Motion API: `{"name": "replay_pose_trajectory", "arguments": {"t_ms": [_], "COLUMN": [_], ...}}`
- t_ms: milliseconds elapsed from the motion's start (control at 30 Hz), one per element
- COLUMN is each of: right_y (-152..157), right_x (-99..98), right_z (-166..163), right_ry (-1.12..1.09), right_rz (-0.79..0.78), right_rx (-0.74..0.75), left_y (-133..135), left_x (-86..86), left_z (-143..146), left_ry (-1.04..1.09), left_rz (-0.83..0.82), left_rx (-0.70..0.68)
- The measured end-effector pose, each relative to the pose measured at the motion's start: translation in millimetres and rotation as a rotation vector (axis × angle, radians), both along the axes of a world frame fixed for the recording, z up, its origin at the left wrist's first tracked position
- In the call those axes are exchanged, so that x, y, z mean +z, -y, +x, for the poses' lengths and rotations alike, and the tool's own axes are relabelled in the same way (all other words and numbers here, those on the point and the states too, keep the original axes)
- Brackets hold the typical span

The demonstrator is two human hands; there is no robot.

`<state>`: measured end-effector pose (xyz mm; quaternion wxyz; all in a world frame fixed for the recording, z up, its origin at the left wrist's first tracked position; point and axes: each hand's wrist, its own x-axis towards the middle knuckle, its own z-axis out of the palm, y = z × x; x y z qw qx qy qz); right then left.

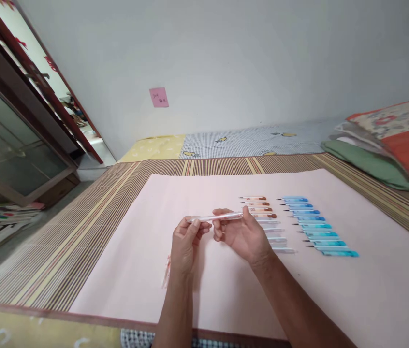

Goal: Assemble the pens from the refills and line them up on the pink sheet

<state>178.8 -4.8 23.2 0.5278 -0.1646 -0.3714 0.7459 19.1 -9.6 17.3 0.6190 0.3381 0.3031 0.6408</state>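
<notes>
A slim white pen (222, 217) with faint reddish marks is held level above a pale pink sheet (124, 280). My left hand (185, 241) pinches its left end between thumb and fingers. At the other end, the thumb and fingers of my right hand (242, 237) grip the pen. Beyond and beside my right hand lie a few brown-and-cream pens (257, 204) and several pale, clear pens (280, 240), partly hidden by that hand. A column of several blue-to-turquoise pens (315, 225) lies farther right. Some clear pens with orange-red marks (167, 271) are partly covered by my left forearm.
The sheet lies on a striped woven mat (63, 241) over a patterned bed cover (241, 142). Folded cloths and a cushion (400, 140) are piled at the right. A pink note (159, 97) is stuck on the wall. A glass-paned door (19, 140) stands at left.
</notes>
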Motion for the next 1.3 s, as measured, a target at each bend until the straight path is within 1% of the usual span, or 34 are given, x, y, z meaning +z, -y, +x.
{"name": "replay_pose_trajectory", "arguments": {"t_ms": [100, 167, 300, 400, 533, 567, 600, 633, 700, 767, 833, 867, 967, 1100, 1200, 1300], "right_y": [-0.6, -1.2, -0.3, 2.2, 4.9, 5.5, 6.3, 7.4, 10.7, 15.7, 22.2, 25.8, 35.1, 38.2, 35.5, 34.0], "right_x": [-0.2, 0.5, 3.7, 3.2, -4.2, -6.6, -9.1, -11.7, -17.8, -25.3, -33.5, -37.3, -45.7, -50.3, -54.6, -59.8], "right_z": [2.1, 5.4, 10.8, 6.3, -8.3, -11.7, -14.6, -16.9, -20.2, -22.7, -25.4, -27.0, -33.0, -42.3, -48.6, -51.8], "right_ry": [0.062, 0.134, 0.419, 0.573, 0.653, 0.678, 0.709, 0.746, 0.824, 0.893, 0.943, 0.959, 0.991, 1.030, 1.056, 1.066], "right_rz": [0.010, 0.013, 0.084, 0.099, 0.105, 0.100, 0.092, 0.083, 0.066, 0.036, -0.007, -0.028, -0.067, -0.076, -0.068, -0.057], "right_rx": [-0.006, -0.037, -0.081, -0.051, -0.014, -0.020, -0.027, -0.029, -0.002, 0.033, 0.027, 0.004, -0.086, -0.200, -0.227, -0.214], "left_y": [-0.7, -1.2, -1.7, -1.9, -4.0, -5.0, -6.1, -7.3, -9.6, -11.3, -12.5, -12.9, -13.9, -15.3, -15.8, -15.7], "left_x": [-0.5, 0.6, 4.9, 4.8, -0.9, -1.7, -1.9, -1.4, 1.3, 4.4, 5.7, 5.4, 1.7, -3.2, -4.3, -4.5], "left_z": [-1.4, -3.0, -7.5, -10.4, -14.4, -16.7, -20.0, -24.5, -36.9, -52.4, -67.3, -73.5, -83.8, -82.6, -78.8, -76.7], "left_ry": [-0.002, -0.012, -0.031, -0.123, -0.289, -0.304, -0.306, -0.291, -0.211, -0.088, -0.004, 0.027, 0.088, 0.120, 0.131, 0.141], "left_rz": [0.006, -0.004, -0.018, -0.031, -0.078, -0.083, -0.088, -0.092, -0.112, -0.133, -0.156, -0.169, -0.215, -0.238, -0.243, -0.253], "left_rx": [-0.006, -0.004, 0.026, 0.001, -0.081, -0.075, -0.049, 0.007, 0.173, 0.323, 0.417, 0.443, 0.460, 0.418, 0.401, 0.392]}}
